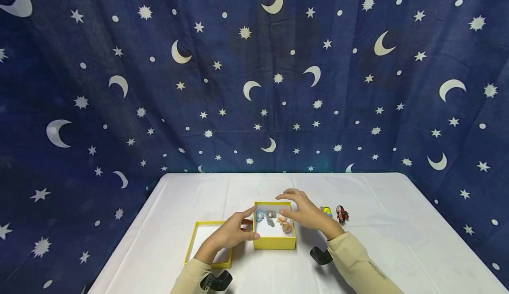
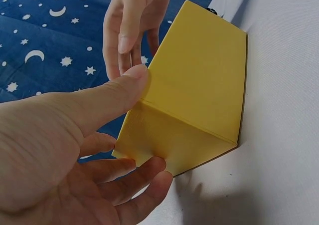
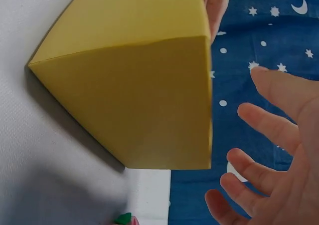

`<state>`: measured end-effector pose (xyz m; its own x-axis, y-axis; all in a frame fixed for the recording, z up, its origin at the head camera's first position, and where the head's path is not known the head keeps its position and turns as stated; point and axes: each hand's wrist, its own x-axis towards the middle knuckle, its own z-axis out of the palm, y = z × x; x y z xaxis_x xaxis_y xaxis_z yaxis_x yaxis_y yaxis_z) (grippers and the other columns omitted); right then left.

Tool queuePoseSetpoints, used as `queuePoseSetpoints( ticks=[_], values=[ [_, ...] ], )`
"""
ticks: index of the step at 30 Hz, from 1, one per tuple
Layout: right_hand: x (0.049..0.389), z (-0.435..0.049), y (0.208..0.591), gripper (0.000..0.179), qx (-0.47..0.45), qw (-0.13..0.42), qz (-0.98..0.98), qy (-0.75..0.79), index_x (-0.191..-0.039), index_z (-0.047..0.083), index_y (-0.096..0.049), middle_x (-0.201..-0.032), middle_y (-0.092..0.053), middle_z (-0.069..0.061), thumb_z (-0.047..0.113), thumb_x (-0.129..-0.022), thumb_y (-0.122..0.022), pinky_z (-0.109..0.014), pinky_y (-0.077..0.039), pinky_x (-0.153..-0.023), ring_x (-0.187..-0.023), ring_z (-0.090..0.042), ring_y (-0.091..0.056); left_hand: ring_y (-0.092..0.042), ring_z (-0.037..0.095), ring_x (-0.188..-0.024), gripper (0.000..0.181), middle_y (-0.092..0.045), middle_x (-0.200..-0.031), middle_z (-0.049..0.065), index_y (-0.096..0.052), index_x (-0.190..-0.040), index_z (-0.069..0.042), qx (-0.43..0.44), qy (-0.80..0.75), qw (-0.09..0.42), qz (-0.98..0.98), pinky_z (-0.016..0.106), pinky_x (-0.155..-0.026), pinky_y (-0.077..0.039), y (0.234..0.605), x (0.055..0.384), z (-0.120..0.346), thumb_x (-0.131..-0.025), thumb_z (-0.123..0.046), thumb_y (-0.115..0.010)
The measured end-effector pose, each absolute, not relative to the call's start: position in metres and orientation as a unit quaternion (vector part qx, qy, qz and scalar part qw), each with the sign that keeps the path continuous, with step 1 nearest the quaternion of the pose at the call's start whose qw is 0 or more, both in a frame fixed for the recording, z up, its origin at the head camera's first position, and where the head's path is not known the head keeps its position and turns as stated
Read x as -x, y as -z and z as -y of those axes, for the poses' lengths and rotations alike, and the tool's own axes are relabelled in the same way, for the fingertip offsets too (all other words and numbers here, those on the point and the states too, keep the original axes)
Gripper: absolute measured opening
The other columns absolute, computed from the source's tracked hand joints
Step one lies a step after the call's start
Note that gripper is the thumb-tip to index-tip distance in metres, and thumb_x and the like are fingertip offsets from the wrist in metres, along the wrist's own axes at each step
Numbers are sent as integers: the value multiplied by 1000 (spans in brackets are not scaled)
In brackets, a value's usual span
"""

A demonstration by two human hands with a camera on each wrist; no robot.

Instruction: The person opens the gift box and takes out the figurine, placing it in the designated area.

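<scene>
A yellow box (image 1: 274, 242) with a white inside stands open on the table. Several small toy figures lie in it: a blue one (image 1: 260, 216), a grey one (image 1: 271, 215) and an orange-brown one (image 1: 286, 227). My left hand (image 1: 232, 231) holds the box at its left side, thumb at the near corner and fingertips along the side wall. Over the box's right edge hovers my right hand (image 1: 304, 210), fingers spread and slightly bent, holding nothing. In the right wrist view those fingers (image 3: 271, 127) are apart from the box wall (image 3: 129, 105).
The yellow-rimmed lid (image 1: 193, 241) lies left of the box, partly under my left forearm. Beyond my right hand are a yellow-and-blue figure (image 1: 327, 211), partly hidden, and a dark-haired figure (image 1: 342, 214). A white cloth (image 1: 381, 241) covers the table; a starry blue curtain (image 1: 222, 86) hangs behind.
</scene>
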<state>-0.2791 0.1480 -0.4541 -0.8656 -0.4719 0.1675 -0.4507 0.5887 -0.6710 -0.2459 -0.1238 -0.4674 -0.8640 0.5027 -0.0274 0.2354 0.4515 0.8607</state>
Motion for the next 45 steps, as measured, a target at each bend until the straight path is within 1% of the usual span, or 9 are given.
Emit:
queuePoseSetpoints(
  ticks=[3, 7, 12, 18, 25, 34, 41, 45],
  values=[
    [284, -147, 457, 41, 274, 27, -887, 370, -132, 13, -67, -149, -46, -26, 23, -93, -72, -75, -32, -112, -140, -48, -38, -57, 40, -131, 82, -42, -157, 22, -32, -157, 1, -219, -472, 142, -842, 46, -103, -56, 468, 247, 123, -90, -14, -77],
    [289, -147, 462, 43, 298, 32, -881, 365, -128, 9, -70, -147, -46, -30, 22, -88, -77, -76, -32, -110, -137, -51, -40, -56, 40, -132, 83, -41, -158, 21, -31, -157, 0, -220, -473, 144, -841, 47, -104, -55, 469, 248, 123, -90, -14, -77],
    [292, -145, 467, 44, 305, 47, -880, 361, -127, 6, -70, -148, -45, -32, 21, -86, -79, -75, -32, -111, -137, -51, -39, -57, 42, -130, 82, -41, -157, 24, -31, -157, 2, -226, -474, 142, -839, 48, -103, -55, 470, 248, 124, -90, -13, -77],
    [292, -137, 469, 39, 299, 66, -883, 356, -124, 8, -73, -150, -44, -29, 17, -87, -79, -74, -32, -113, -139, -49, -37, -57, 41, -130, 83, -38, -159, 24, -31, -157, 1, -225, -470, 141, -842, 46, -102, -56, 472, 247, 125, -90, -14, -77],
    [292, -125, 472, 37, 262, 86, -900, 338, -120, 16, -76, -156, -42, -20, 15, -84, -81, -72, -33, -113, -143, -42, -35, -55, 43, -131, 82, -36, -161, 24, -31, -157, 2, -234, -483, 144, -832, 48, -103, -55, 471, 245, 126, -90, -13, -77],
    [291, -113, 472, 31, 242, 76, -916, 311, -111, 17, -79, -155, -44, -16, 16, -81, -85, -69, -31, -114, -146, -41, -32, -56, 42, -131, 82, -36, -161, 23, -31, -156, 3, -236, -482, 143, -831, 48, -102, -56, 470, 246, 125, -91, -13, -76],
    [294, -107, 470, 24, 247, 52, -928, 273, -101, 16, -82, -150, -51, -19, 17, -78, -88, -65, -31, -114, -144, -41, -36, -55, 42, -133, 82, -34, -162, 23, -30, -157, 3, -231, -478, 144, -836, 48, -105, -55, 473, 248, 125, -91, -14, -76],
    [295, -104, 468, 23, 254, 39, -931, 257, -96, 14, -82, -147, -53, -21, 16, -75, -89, -67, -31, -113, -142, -42, -39, -54, 41, -134, 82, -33, -163, 21, -31, -157, 2, -224, -478, 143, -837, 48, -106, -54, 473, 249, 125, -91, -16, -76]
  ],
)
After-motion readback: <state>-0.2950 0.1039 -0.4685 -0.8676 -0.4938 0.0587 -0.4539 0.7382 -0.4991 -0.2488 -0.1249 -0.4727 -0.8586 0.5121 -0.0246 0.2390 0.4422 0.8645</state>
